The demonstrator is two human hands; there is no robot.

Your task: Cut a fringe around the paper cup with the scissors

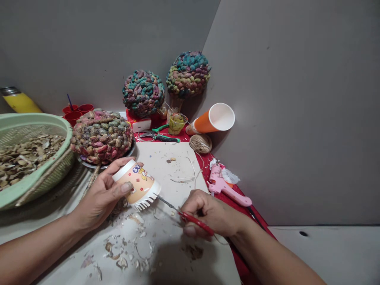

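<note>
Both hands are occupied: a printed paper cup (138, 182) is grasped in the left hand (96, 194), thumb pressed on its side, while red-handled scissors (197, 223) are gripped in the right hand (208, 211). The cup is held tilted over the pale board (145, 152), its slit edge (144, 202) turned towards the blades — an angle probably chosen so that the edge can be seen and reached without the left fingers lying in the way. The blade tips are held at that edge; whether they are parted cannot be told.

Tools and materials are set around the work, presumably for easy reach. A pink glue gun (228, 190) is laid beyond the right hand, with a ball of twine (200, 143) and a tilted orange cup (204, 122) farther back. Green-handled pliers (168, 138) are seen near a small cup (176, 125). At the left, shells are held in a green basket (59, 121); beside it, a shell-covered ball (102, 136) is placed over a dish, and two teal-and-pink balls (143, 93) (189, 74) are stood at the back, perhaps to be kept out of the way.

The desk is covered partly in red material (184, 137) and partly by the board, on which shell fragments (122, 263) are scattered. Behind, the space is enclosed by plain grey walls (297, 118) — softly lit, with a corner visible.
</note>
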